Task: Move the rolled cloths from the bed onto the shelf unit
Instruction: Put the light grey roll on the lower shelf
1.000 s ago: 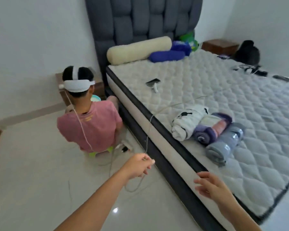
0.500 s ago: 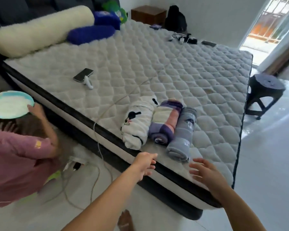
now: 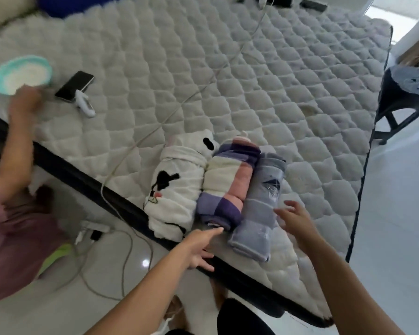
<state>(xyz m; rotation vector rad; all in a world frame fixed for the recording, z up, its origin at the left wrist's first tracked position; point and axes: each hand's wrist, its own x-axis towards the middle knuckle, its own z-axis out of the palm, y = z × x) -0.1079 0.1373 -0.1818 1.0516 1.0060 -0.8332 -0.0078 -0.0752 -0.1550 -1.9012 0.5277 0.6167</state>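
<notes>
**A:** Where do you stand with the cloths?

**B:** You're at the reach, nothing lifted yet. All three rolls lie side by side, touching, near the edge of the quilted white bed [image 3: 264, 97]: the white fleece roll with black patches [image 3: 177, 189], the purple, cream and pink checked roll [image 3: 228, 187] and the grey-blue striped roll [image 3: 259, 209]. Your left hand [image 3: 198, 247] is spread open and empty, its leading finger just short of the checked roll's near end. Your right hand [image 3: 298, 221] is also open and empty, fingers splayed just beside the grey-blue roll.

**A:** And next?

**B:** I'd say close both hands around the bundle from either side, or take one roll at a time, keeping each from unrolling. The shelf unit isn't in view, so you'll have to turn to find it.

**A:** Any containers?

**B:** Only a teal-rimmed round plate [image 3: 22, 74], held by another person well beyond your left fingers; whether anything lies on its pale middle is too blurred to tell.
</notes>
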